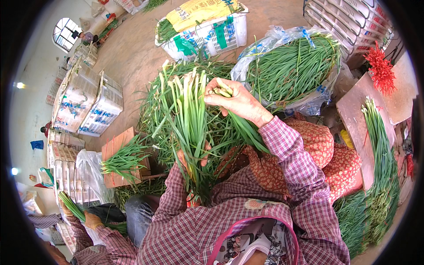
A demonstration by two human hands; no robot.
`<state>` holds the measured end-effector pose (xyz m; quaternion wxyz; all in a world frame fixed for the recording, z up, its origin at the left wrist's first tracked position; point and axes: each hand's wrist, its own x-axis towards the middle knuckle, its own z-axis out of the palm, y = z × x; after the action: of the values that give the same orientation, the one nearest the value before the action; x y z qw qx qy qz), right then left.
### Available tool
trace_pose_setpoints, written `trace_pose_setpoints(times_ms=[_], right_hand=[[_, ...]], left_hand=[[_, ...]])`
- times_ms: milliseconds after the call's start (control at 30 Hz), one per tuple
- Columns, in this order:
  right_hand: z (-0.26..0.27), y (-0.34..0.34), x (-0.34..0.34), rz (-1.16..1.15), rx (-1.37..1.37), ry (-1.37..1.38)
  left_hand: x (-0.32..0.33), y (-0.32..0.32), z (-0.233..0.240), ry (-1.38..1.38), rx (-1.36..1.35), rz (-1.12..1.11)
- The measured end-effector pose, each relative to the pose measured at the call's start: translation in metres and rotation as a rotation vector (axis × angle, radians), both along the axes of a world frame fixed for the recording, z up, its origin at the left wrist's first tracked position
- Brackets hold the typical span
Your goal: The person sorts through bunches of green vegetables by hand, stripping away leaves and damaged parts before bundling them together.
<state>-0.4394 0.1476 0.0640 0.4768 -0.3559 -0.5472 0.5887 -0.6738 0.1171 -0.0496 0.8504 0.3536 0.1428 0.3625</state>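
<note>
Before my chest, my left hand [195,157] is closed around a loose bunch of green leafy stalks [188,109], which look like garlic chives. Their pale ends point up and away from me, and leaves partly cover the fingers. My right hand [233,101], just to the right of the bunch's pale ends, grips a smaller bundle of stalks [245,129] whose leaves hang down towards my lap. Beneath both hands lies a big loose heap of green leaves [150,109]. Beyond my right hand, more greens [294,68] fill a clear plastic bag [243,66].
A white crate [198,41] with a yellow sack stands beyond the heap. To the left, a board [109,149] bears a small bunch; a co-worker's hands [92,220] hold stalks lower down. At right are a board [354,109], long bundles [381,142], red ties [381,69] and stacked crates [347,23].
</note>
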Motion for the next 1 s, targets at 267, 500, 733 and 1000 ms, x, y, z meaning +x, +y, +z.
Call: trace_pose_setpoints(times_ms=[267,500,733,1000], right_hand=[[-0.016,0.004,0.001,-0.261,0.045,-0.012],[-0.019,0.007,0.005,-0.328,-0.030,-0.071],[-0.016,0.011,0.001,-0.239,-0.033,-0.144],[-0.020,0.010,0.002,-0.222,-0.081,-0.058]], left_hand=[[0.002,0.003,-0.002,-0.027,-0.168,-0.016],[-0.001,0.003,-0.007,0.016,-0.100,-0.039],[0.007,-0.007,0.014,0.211,-0.080,0.119],[-0.001,0.000,-0.007,0.178,-0.089,0.142]])
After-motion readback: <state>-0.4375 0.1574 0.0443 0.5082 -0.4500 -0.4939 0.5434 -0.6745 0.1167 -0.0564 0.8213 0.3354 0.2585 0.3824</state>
